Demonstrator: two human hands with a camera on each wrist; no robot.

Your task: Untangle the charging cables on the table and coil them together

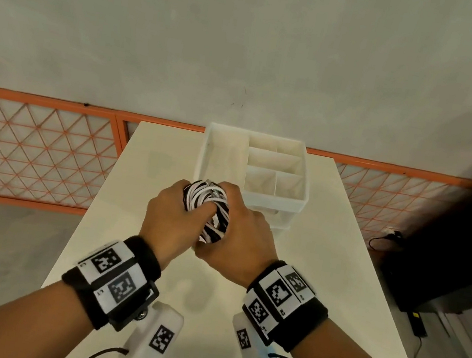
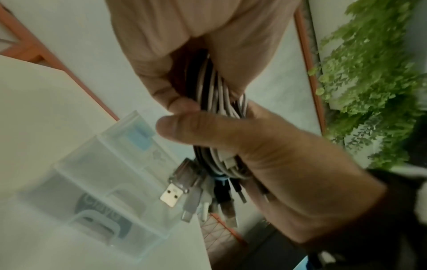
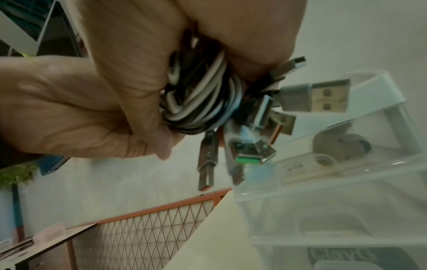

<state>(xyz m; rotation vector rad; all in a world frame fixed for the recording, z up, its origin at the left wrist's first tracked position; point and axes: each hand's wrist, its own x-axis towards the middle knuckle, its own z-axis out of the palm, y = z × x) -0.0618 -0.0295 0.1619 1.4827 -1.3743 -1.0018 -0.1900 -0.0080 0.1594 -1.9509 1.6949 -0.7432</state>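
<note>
The cables [image 1: 207, 205], black and white, are gathered into one coil held above the tabletop [image 1: 324, 255], clear of its surface. The left hand [image 1: 171, 219] wraps its fingers round one side of the coil; the right hand [image 1: 237, 241] closes round the opposite side, so the coil sits between the two palms. In the left wrist view the left thumb [image 2: 184, 127] presses across the strands. In the right wrist view the right hand's fingers [image 3: 138, 87] curl tightly round the loops.

Handling judgement:
- Weight: light. One hand could likely carry the bundle.
- Stiffness: soft but springy. Coiled cable tends to open once pressure is released, so the grip should cross all strands at once.
- Surface: smooth sheathing; single loops may slip out of the stack.
- Loose ends: a cluster of plugs [image 3: 314, 95] projects from the coil just beyond the fingertips of both hands. These are rigid and can catch on edges.

Where to hold: round the full thickness of the coil, at the side opposite the plugs or just beside them, never by a plug alone.

A white organiser box [image 1: 287, 201] with open compartments stands on the tabletop directly beyond the hands, near the dangling plugs. No cable is visible lying on the tabletop.
</note>
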